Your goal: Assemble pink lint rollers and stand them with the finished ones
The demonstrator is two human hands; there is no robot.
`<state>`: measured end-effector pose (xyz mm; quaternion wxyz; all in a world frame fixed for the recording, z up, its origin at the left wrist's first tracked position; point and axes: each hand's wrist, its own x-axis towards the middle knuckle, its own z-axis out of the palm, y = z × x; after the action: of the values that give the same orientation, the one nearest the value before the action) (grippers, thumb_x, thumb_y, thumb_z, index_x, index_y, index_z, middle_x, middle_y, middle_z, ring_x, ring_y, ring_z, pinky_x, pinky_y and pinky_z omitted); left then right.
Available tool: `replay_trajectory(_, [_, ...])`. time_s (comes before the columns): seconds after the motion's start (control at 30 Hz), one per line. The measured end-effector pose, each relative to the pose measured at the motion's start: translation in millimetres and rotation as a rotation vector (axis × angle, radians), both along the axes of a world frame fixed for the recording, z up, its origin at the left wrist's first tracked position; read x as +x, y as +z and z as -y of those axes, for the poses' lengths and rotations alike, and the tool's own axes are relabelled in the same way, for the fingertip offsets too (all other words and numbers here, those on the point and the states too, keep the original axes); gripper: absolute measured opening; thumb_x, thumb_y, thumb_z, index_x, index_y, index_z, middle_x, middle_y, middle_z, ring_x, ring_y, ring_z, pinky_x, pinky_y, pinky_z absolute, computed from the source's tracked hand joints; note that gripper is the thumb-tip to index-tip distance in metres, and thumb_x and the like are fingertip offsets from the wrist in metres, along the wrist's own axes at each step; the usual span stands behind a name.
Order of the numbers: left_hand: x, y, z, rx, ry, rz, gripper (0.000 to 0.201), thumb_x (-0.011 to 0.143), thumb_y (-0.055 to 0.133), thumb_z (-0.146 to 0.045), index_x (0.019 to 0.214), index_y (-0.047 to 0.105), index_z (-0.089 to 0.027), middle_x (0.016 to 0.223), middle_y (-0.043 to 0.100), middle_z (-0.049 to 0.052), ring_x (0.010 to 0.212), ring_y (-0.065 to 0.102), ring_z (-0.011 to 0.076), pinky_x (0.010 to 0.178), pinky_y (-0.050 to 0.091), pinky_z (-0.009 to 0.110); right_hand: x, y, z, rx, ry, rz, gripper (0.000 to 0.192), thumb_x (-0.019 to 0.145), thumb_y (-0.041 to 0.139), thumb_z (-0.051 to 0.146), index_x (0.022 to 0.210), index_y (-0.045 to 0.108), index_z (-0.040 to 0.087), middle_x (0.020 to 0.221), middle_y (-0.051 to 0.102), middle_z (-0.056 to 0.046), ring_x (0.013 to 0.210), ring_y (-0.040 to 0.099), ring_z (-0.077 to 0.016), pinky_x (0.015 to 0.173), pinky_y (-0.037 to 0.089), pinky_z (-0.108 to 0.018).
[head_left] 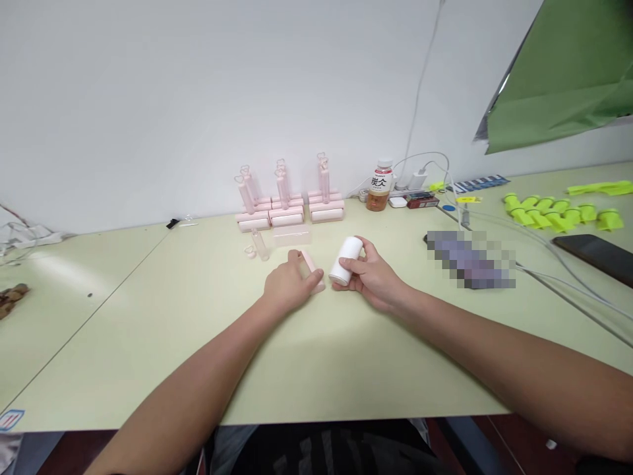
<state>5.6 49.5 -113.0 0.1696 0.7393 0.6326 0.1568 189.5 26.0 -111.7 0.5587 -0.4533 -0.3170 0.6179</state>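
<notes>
In my right hand (373, 274) is a white paper roll (346, 259), tilted, with the thumb across its side. My left hand (291, 282) grips a pale pink plastic piece (310, 265), partly hidden by the fingers, just left of the roll. The two held things are apart. Beyond my left hand lie a clear pink cover (291, 235), a pink tube-like handle (260, 245) and a small pink heart-shaped loop piece (250, 252). Several pink lint rollers (285, 212) with upright handles stand in rows near the wall.
A drink bottle (379, 186) stands by the wall beside a white case (397, 202) and cables. Rightward lie a pixelated object (469, 260), a dark phone (596, 256) and several yellow-green plastic parts (558, 214). The table's front edge (366, 419) is near my body.
</notes>
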Motion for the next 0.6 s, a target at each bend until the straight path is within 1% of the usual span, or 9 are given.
replay_trajectory(0.1, [0.9, 2.8, -0.3, -0.068, 0.021, 0.034, 0.075, 0.08, 0.059, -0.052, 0.143, 0.032, -0.02, 0.111, 0.07, 0.012, 0.087, 0.069, 0.0283, 0.063, 0.042, 0.031, -1.3, -2.6, 0.9, 0.005, 0.036, 0.007, 0.066, 0.075, 0.072, 0.013, 0.128, 0.037, 0.034, 0.095, 0.054, 0.002, 0.073, 0.066, -0.0185, 0.061, 0.065, -0.044])
replay_trajectory(0.2, [-4.7, 9.6, 0.1, -0.174, -0.014, 0.116, 0.098, 0.073, 0.066, -0.043, 0.152, 0.015, -0.017, 0.108, 0.07, 0.012, 0.088, 0.07, 0.0278, 0.064, 0.045, 0.03, -0.7, -4.7, 0.5, 0.018, 0.053, 0.02, 0.066, 0.075, 0.073, 0.015, 0.128, 0.037, 0.034, 0.095, 0.054, 0.002, 0.074, 0.066, -0.0194, 0.062, 0.065, -0.045])
replay_trajectory(0.27, [-9.6, 14.1, 0.9, -0.226, -0.04, 0.146, 0.108, 0.069, 0.07, -0.039, 0.154, 0.008, -0.016, 0.105, 0.071, 0.01, 0.086, 0.07, 0.0266, 0.062, 0.046, 0.029, -0.1, -5.2, 0.3, 0.019, 0.054, 0.027, 0.067, 0.075, 0.074, 0.015, 0.128, 0.038, 0.034, 0.095, 0.054, 0.002, 0.074, 0.066, -0.0196, 0.062, 0.065, -0.045])
replay_trajectory(0.33, [-13.8, 17.8, 2.1, -0.229, -0.037, 0.131, 0.109, 0.065, 0.072, -0.036, 0.154, 0.011, -0.016, 0.106, 0.07, 0.011, 0.082, 0.071, 0.0259, 0.06, 0.046, 0.029, 0.2, -5.2, 0.6, 0.019, 0.055, 0.026, 0.068, 0.074, 0.074, 0.015, 0.128, 0.038, 0.035, 0.094, 0.053, 0.002, 0.073, 0.066, -0.0192, 0.062, 0.065, -0.046])
replay_trajectory(0.4, [-16.5, 20.7, 3.5, -0.222, -0.025, 0.101, 0.102, 0.063, 0.072, -0.033, 0.15, 0.022, -0.015, 0.104, 0.07, 0.012, 0.079, 0.07, 0.0261, 0.058, 0.046, 0.029, 0.0, -4.6, 1.0, 0.019, 0.056, 0.023, 0.068, 0.074, 0.074, 0.015, 0.129, 0.038, 0.035, 0.093, 0.053, 0.003, 0.072, 0.066, -0.0187, 0.063, 0.065, -0.046])
replay_trajectory(0.43, [-17.6, 22.1, 4.3, -0.236, -0.026, 0.092, 0.099, 0.063, 0.071, -0.031, 0.149, 0.024, -0.015, 0.101, 0.071, 0.011, 0.077, 0.07, 0.0262, 0.058, 0.046, 0.029, -0.2, -4.2, 1.3, 0.02, 0.056, 0.023, 0.068, 0.074, 0.074, 0.015, 0.128, 0.038, 0.035, 0.092, 0.053, 0.003, 0.072, 0.066, -0.0185, 0.063, 0.065, -0.046])
replay_trajectory(0.53, [-21.6, 25.6, 5.8, -0.327, -0.056, 0.043, 0.1, 0.064, 0.064, -0.021, 0.152, 0.017, -0.015, 0.085, 0.071, 0.007, 0.071, 0.069, 0.0268, 0.058, 0.045, 0.031, -1.0, -2.8, 1.8, 0.015, 0.058, 0.028, 0.066, 0.075, 0.073, 0.015, 0.127, 0.038, 0.035, 0.092, 0.052, 0.004, 0.072, 0.065, -0.0179, 0.062, 0.065, -0.045])
replay_trajectory(0.57, [-23.7, 26.4, 5.8, -0.35, -0.067, 0.017, 0.1, 0.063, 0.063, -0.019, 0.152, 0.018, -0.016, 0.083, 0.071, 0.006, 0.07, 0.068, 0.0273, 0.058, 0.045, 0.032, -1.2, -2.5, 1.9, 0.013, 0.059, 0.028, 0.066, 0.075, 0.073, 0.015, 0.127, 0.038, 0.036, 0.092, 0.052, 0.004, 0.072, 0.065, -0.0177, 0.062, 0.065, -0.044])
replay_trajectory(0.6, [-26.2, 26.9, 5.4, -0.365, -0.077, -0.006, 0.095, 0.061, 0.062, -0.017, 0.149, 0.026, -0.017, 0.081, 0.071, 0.006, 0.069, 0.067, 0.0277, 0.059, 0.044, 0.033, -1.3, -2.3, 1.9, 0.011, 0.06, 0.028, 0.066, 0.074, 0.073, 0.015, 0.126, 0.039, 0.036, 0.092, 0.052, 0.004, 0.073, 0.065, -0.0175, 0.062, 0.065, -0.044])
